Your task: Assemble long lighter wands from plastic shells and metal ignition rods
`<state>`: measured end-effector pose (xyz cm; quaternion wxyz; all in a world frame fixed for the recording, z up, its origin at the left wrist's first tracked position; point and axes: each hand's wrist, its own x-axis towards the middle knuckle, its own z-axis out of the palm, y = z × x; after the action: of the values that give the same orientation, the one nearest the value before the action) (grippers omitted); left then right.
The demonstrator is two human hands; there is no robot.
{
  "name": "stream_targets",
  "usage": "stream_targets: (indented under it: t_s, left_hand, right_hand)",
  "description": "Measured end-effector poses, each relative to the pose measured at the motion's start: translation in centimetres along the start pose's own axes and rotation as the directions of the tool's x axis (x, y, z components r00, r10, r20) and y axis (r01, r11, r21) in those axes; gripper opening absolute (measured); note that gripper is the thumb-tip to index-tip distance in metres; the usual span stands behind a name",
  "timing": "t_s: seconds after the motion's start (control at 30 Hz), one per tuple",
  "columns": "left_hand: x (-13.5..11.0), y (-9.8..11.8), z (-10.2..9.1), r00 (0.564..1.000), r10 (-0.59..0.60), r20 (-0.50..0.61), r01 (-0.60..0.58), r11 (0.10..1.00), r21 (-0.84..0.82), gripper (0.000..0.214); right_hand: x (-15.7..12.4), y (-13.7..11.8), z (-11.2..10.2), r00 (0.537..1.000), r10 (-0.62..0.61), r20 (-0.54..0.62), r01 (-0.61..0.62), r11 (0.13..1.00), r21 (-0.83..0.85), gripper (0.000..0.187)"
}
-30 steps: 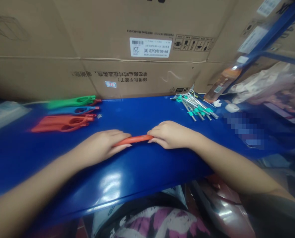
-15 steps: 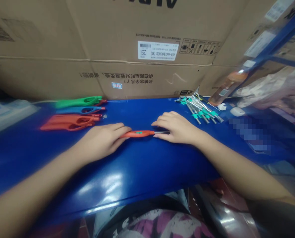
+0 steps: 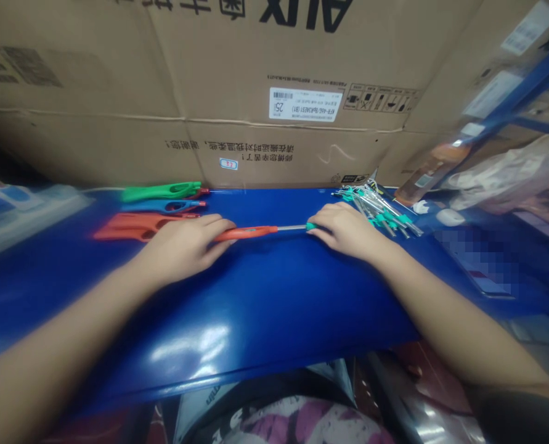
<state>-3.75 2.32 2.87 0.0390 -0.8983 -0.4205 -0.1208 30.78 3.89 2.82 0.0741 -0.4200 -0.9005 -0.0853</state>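
Note:
My left hand (image 3: 188, 243) is closed around the orange handle of a long-nosed lighter (image 3: 256, 232), which points to the right. A thin metal tube (image 3: 292, 227) runs out of its tip. At the tube's right end, my right hand (image 3: 343, 225) pinches a small green piece (image 3: 310, 226). Behind my left hand lie orange lighter handles (image 3: 126, 227), a blue handle (image 3: 154, 205) and green handles (image 3: 158, 190), partly stacked. A heap of metal tubes with green pieces (image 3: 385, 213) lies just beyond my right hand.
A large cardboard box (image 3: 163, 80) stands along the back of the blue table (image 3: 256, 302). To the right are a bottle (image 3: 431, 169), a white rounded object (image 3: 450, 216) and plastic bags (image 3: 505, 166). A clear plastic bag (image 3: 38, 213) lies at the left.
My right hand has moved away from the handle's tip along the tube to its green end, so more tube shows. The view has shifted slightly.

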Motion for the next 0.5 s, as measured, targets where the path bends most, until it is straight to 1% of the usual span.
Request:
stream_targets:
  t_s: [0.17, 0.27, 0.3, 0.33, 0.4, 0.47, 0.5]
  left_hand:
    - [-0.2, 1.5, 1.1, 0.998, 0.051, 0.039, -0.043, 0.982, -0.186, 0.035]
    - [-0.3, 3.1, 1.4, 0.995, 0.086, 0.041, -0.067, 0.938, -0.340, 0.033]
    - [-0.3, 3.6, 1.4, 0.996, 0.073, 0.055, -0.046, 0.919, -0.391, 0.034]
    - [-0.3, 4.0, 1.4, 0.996, 0.047, 0.077, -0.008, 0.894, -0.447, 0.037]
    - [-0.2, 4.7, 1.3, 0.988, -0.061, 0.143, 0.132, 0.813, -0.567, 0.042]
    - [-0.2, 5.0, 1.3, 0.951, -0.153, 0.268, 0.299, 0.672, -0.678, 0.044]
    - [-0.1, 5.1, 1.3, 0.928, -0.167, 0.334, 0.365, 0.597, -0.715, 0.045]
  right_hand:
    - [0.1, -1.8, 0.8, 0.985, -0.148, -0.085, 0.158, 0.980, 0.123, 0.026]
    - [0.0, -3.2, 1.4, 0.960, -0.256, -0.116, 0.269, 0.955, 0.124, 0.033]
    - [0.0, -3.5, 1.6, 0.951, -0.285, -0.121, 0.298, 0.948, 0.112, 0.034]
    - [-0.1, -3.7, 1.8, 0.944, -0.302, -0.131, 0.316, 0.943, 0.106, 0.034]
    - [-0.2, -3.8, 1.9, 0.934, -0.315, -0.171, 0.336, 0.934, 0.118, 0.033]
    - [-0.3, -3.6, 1.8, 0.923, -0.313, -0.225, 0.350, 0.925, 0.148, 0.032]
    - [-0.4, -3.6, 1.7, 0.915, -0.317, -0.251, 0.361, 0.919, 0.156, 0.031]
